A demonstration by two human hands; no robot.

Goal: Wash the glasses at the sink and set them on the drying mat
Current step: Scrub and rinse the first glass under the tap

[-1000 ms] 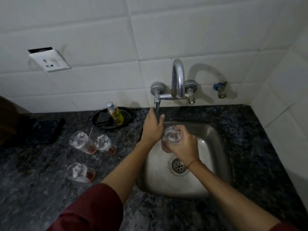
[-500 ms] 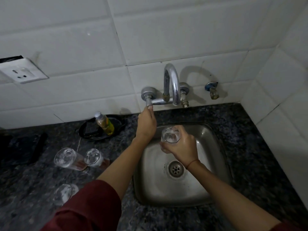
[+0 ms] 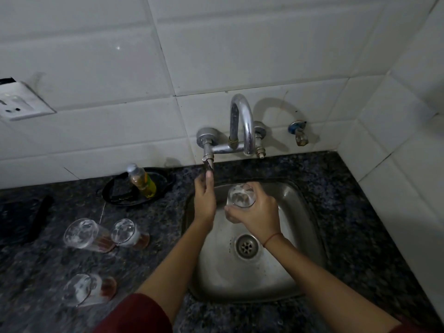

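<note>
**Four glasses: one held over the sink, three on the tabletop**

Four glasses are in view. One clear glass [image 3: 241,197] is in the right grip [image 3: 257,213]. The other three are on the dark speckled tabletop [image 3: 360,212], left of the sink [image 3: 310,212]. Two of them, the far left glass [image 3: 83,235] and the middle glass [image 3: 128,233], sit just beside each other. The near glass [image 3: 89,288] is apart from them, closer to the person. There is one tap [image 3: 242,121], one bottle [image 3: 141,180] in one black dish [image 3: 108,195], and one wall socket [image 3: 16,102].

The held glass is clear and looks wet, with its open mouth turned up toward the camera. The three on the tabletop each have a reddish-brown remnant at the base.

The right grip is curled around the lower part of the held glass, so the rim stands clear above the fingers. It holds the glass over the back of the basin, just below and in front of the spout. The left grip [image 3: 205,200] holds nothing. Its fingers are stretched nearly straight upward, and a fingertip touches the lower end of the tap lever [image 3: 208,164]. It is just left of the held glass and does not touch it.
</note>
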